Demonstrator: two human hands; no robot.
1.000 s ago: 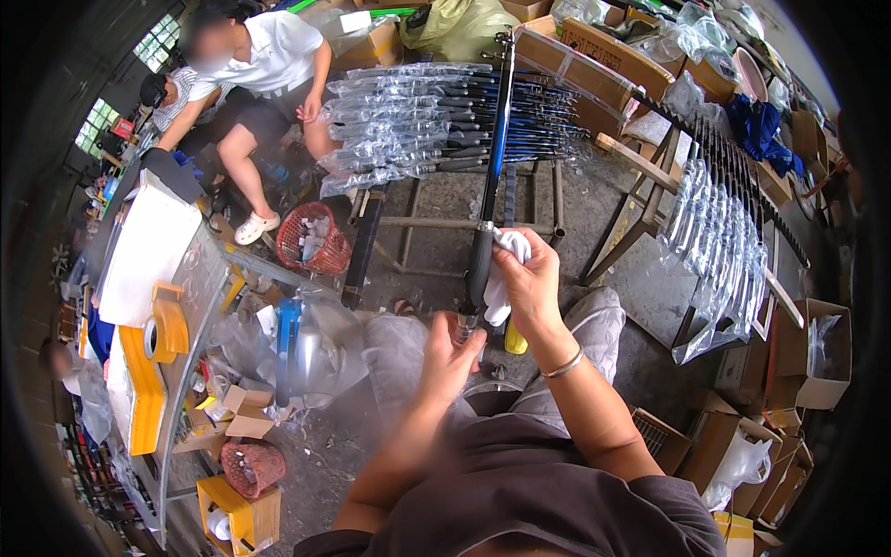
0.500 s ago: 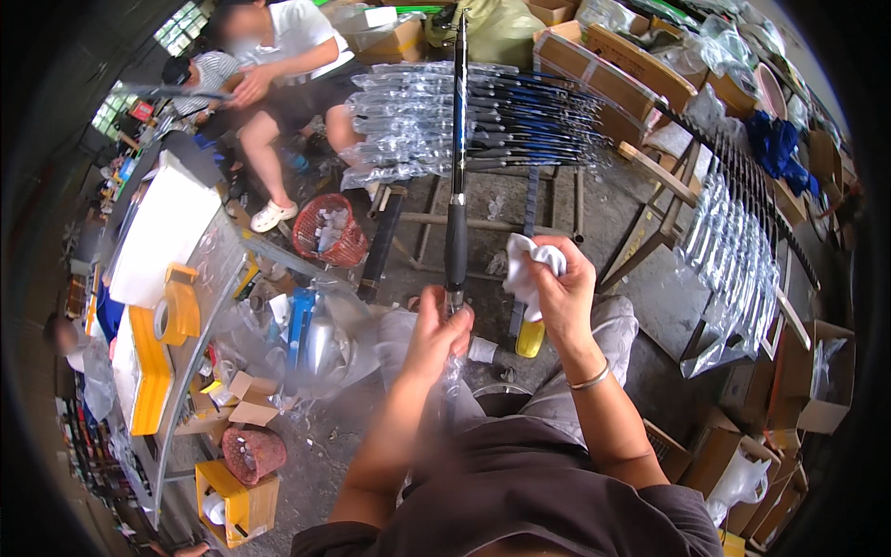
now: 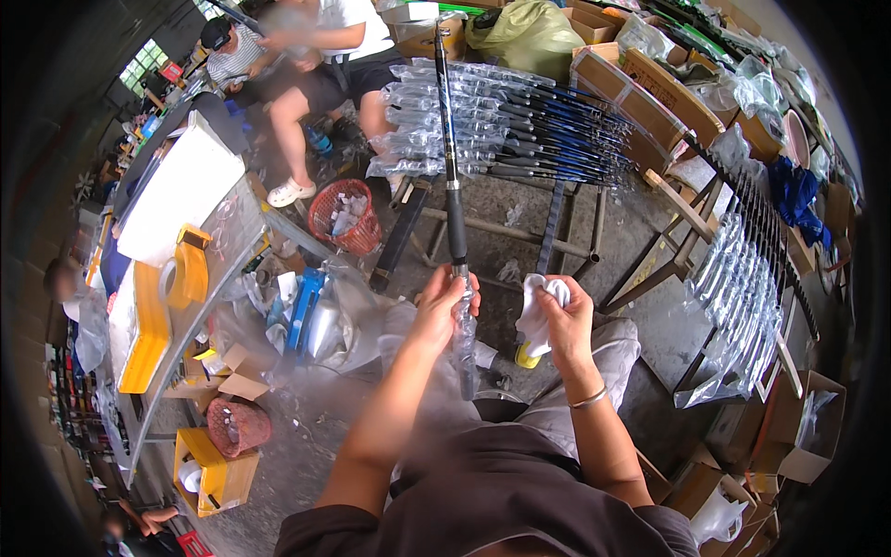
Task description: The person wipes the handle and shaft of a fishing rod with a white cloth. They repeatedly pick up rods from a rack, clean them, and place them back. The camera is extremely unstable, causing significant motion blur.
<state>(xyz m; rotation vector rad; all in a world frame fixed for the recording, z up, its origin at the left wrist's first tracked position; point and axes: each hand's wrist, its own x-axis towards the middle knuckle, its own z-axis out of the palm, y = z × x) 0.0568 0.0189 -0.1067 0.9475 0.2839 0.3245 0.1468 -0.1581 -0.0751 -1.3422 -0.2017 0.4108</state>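
Before me a black fishing rod [image 3: 456, 223] stands nearly upright, tip away from me, its lower handle wrapped in clear plastic. My left hand [image 3: 440, 311] is closed around the rod just below the dark grip, fingers curled behind it. To the right, my right hand [image 3: 569, 320] pinches a crumpled white cloth [image 3: 533, 320], held apart from the rod. Part of the cloth is hidden behind the fingers. Beyond the rod, many fishing rods [image 3: 548, 125] lie side by side on a metal stand, their handles in clear plastic.
More wrapped rods [image 3: 738, 292] lean on a rack at right. A red basket [image 3: 345, 218] of scraps stands left of the stand. On the left table are yellow tape rolls [image 3: 190, 265]. Cardboard boxes [image 3: 807, 422] fill the right. Another person [image 3: 357, 37] sits at the far left.
The view has shifted, so the surroundings sit further right. The rod's tip now leans slightly left. The cloth hangs a little lower beside the rod; both hands keep their hold.
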